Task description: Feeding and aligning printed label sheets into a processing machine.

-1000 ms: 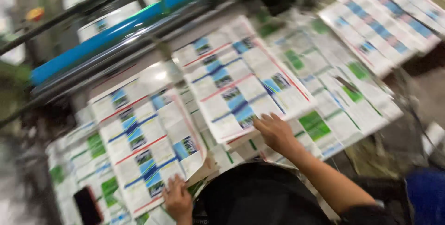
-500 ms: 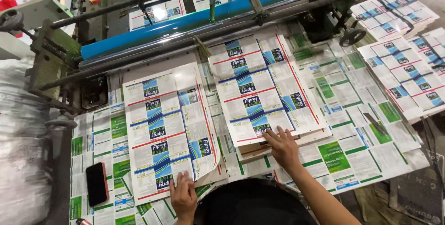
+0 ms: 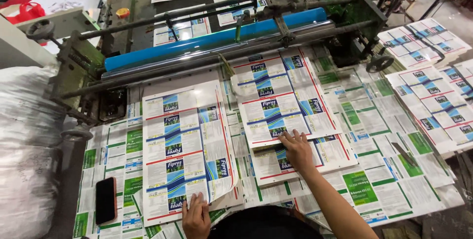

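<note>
Nearest the camera, the left hand (image 3: pixel 196 215) lies flat, fingers spread and gripping nothing, on the bottom edge of the left stack of printed sheets (image 3: pixel 186 148). These sheets carry white, blue and green label panels ruled off with red lines, and the stack sits just left of the table's middle. A black phone (image 3: pixel 105 200) with an orange rim lies face up on the table, just left of that stack and apart from the hand.

A little further out, the right hand (image 3: pixel 297 151) reaches forward with the arm stretched across the table. Its palm is down and its fingers are extended, pressing on the lower edge of the right stack of printed sheets (image 3: pixel 282 96); it clasps nothing. Under this stack a lower pile of the same sheets (image 3: pixel 327 154) sticks out towards the person.

The table (image 3: pixel 389 170) itself is covered with overlapping sheets printed in green and white. To the right, well apart from the hands, more blue-and-white sheets (image 3: pixel 433 106) lie spread out.

Beyond both stacks runs a blue roller (image 3: pixel 217 42) set in a green machine frame (image 3: pixel 362 10), with dark metal bars across it. On the far left stands a large white sack (image 3: pixel 27 140).
</note>
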